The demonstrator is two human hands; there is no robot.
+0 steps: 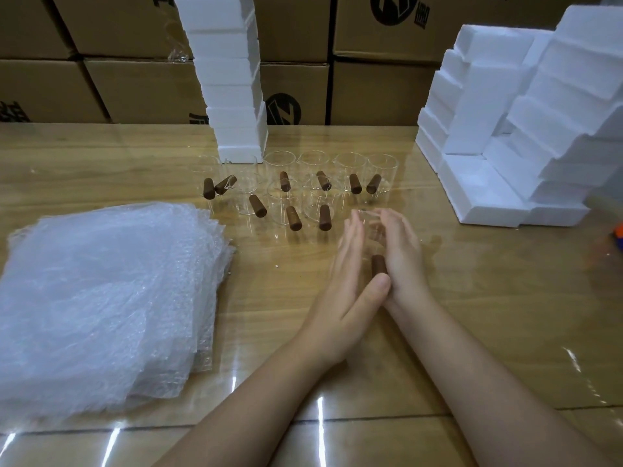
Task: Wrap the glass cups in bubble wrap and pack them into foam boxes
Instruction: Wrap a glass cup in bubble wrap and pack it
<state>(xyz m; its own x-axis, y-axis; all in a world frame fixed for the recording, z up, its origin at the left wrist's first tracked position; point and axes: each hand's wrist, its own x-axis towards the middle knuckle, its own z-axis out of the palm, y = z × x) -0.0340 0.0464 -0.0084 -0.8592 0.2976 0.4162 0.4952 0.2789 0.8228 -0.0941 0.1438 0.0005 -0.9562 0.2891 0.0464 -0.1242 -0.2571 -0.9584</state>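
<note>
Both hands were flat and straight-fingered, palms facing each other, with one glass cup [372, 230] between them. The left hand [350, 264] was motion-blurred, its thumb crossing under to the right hand [403, 254]. Couldn't tell whether the palms actually touched the glass.

The cup stood upright on the table [488, 298], mouth up. Its brown wooden handle [378, 266] lay roughly horizontal, pointing back toward the wrists, its end just above the left thumb.

The other cups [293, 197] stood just beyond the fingertips and out past the left hand, handles pointing mostly toward the person, a few slanted. The bubble wrap stack [101, 291] lay well off the left hand's outer side. A foam box tower [232, 79] stood beyond the cups, and a foam box heap [526, 129] sat beyond and outboard of the right hand.

The cartons [381, 92] behind carried a round black logo [283, 109] plus black characters, cropped and not readable.
</note>
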